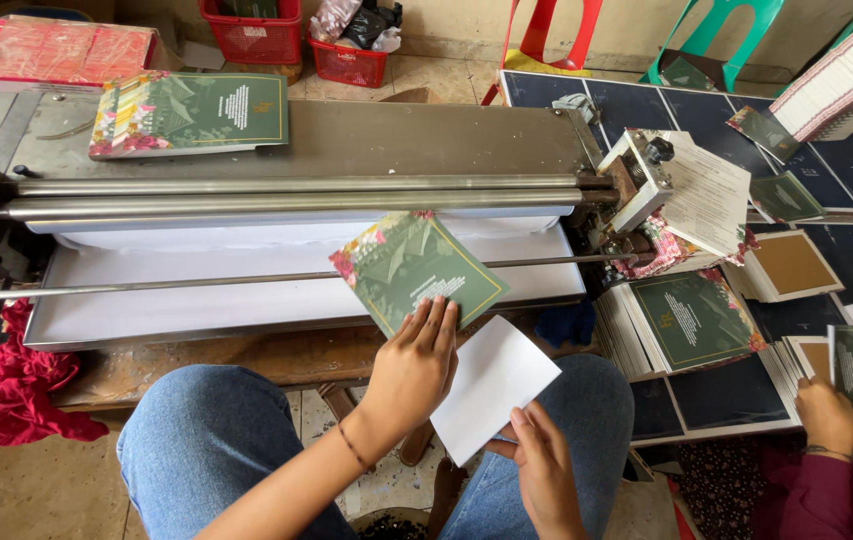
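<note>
Far to the left of both hands, a crumpled red cloth (7,385) hangs off the bench edge. Above the hands runs the roller machine (297,195), its two steel rollers lying across a white feed bed (197,295), with another green printed card (190,112) resting on the machine's top plate.

The person's left hand (415,362) lies flat, fingers extended, pressing down on the near corner of a green floral card (415,268). The card sits tilted on the feed bed, its far corner pointing toward the rollers and passing over a thin guide rod. It looks light and fairly stiff, smooth-coated and likely a little slippery, so a flat palm or a pinch at the near edge suits it best; bending would crease it.

Just right and below, the right hand (545,462) grasps a blank white sheet (492,385) by its lower corner between thumb and fingers. The sheet looks thin, floppy and easy to crumple, and it overlaps the left hand's wrist side.

Further right stand stacks of finished green cards (692,320) on dark panels, and a co-worker's hand (829,415) holds one more card.
</note>
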